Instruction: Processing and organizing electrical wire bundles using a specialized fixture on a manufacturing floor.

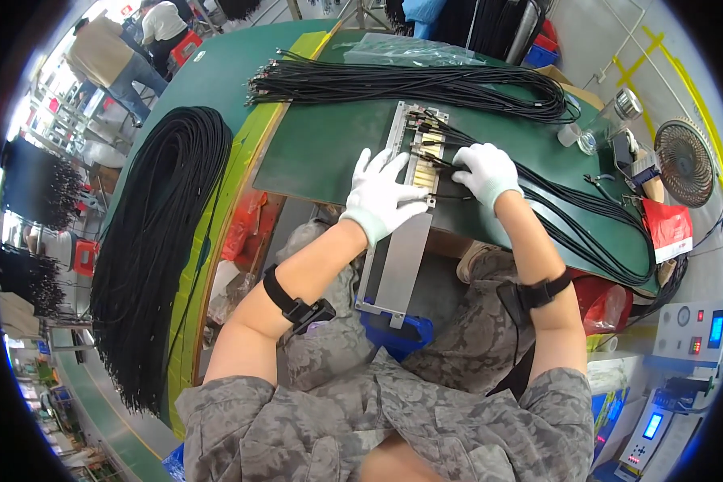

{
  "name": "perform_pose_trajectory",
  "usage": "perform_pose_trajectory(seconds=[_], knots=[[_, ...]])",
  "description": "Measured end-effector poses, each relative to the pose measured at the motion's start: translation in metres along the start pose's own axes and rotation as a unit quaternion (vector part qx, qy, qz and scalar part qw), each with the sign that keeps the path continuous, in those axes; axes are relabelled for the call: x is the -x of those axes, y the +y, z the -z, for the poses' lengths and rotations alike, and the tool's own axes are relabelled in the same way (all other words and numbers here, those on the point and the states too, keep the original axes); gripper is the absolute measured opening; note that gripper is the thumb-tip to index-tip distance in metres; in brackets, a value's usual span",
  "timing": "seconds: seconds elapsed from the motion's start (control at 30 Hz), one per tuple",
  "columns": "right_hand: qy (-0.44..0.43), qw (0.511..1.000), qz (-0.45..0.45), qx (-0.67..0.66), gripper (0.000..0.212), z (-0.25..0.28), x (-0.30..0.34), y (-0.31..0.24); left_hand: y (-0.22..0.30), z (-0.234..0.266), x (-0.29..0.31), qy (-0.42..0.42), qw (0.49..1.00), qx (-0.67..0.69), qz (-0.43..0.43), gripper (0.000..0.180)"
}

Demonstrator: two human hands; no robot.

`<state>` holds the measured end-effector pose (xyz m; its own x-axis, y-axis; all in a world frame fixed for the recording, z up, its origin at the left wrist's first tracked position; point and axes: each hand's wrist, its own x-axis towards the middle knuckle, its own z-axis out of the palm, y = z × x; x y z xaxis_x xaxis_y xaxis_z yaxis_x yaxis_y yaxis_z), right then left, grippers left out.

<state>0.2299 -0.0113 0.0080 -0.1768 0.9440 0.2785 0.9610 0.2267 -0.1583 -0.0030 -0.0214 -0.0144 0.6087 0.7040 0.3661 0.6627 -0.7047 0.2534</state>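
Note:
A metal fixture (pixel 400 265) with a row of brass-coloured slots (pixel 428 165) lies across the table's front edge, its lower end jutting out above my lap. Black cables (pixel 455 138) run from its upper slots toward the right. My left hand (pixel 381 197), in a white glove, rests along the fixture's left side with fingers spread and thumb reaching over the lower slots. On the other side my right hand (pixel 490 173), also gloved, has its fingers bent around a black cable end near the middle slots. The fingertips partly hide that cable.
A long bundle of black cables (pixel 410 80) lies across the back of the green table (pixel 321 153). Another big coil (pixel 165 225) hangs over the left side. Pliers (pixel 598 186), a glass bottle (pixel 614 120), a fan (pixel 687 165) and a red packet (pixel 667 229) stand right.

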Motion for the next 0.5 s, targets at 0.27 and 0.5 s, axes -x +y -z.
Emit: perform_pose_trajectory(seconds=[0.27,0.5], knots=[[0.114,0.991,0.049,-0.049,0.013,-0.012,-0.012,0.017,-0.018,-0.017,-0.004,0.097,0.988,0.119,0.017,0.023],[0.081,0.975,0.162,-0.132,0.012,0.005,0.002,-0.032,-0.018,-0.007,-0.015,0.223,0.957,0.178,0.054,0.018]])
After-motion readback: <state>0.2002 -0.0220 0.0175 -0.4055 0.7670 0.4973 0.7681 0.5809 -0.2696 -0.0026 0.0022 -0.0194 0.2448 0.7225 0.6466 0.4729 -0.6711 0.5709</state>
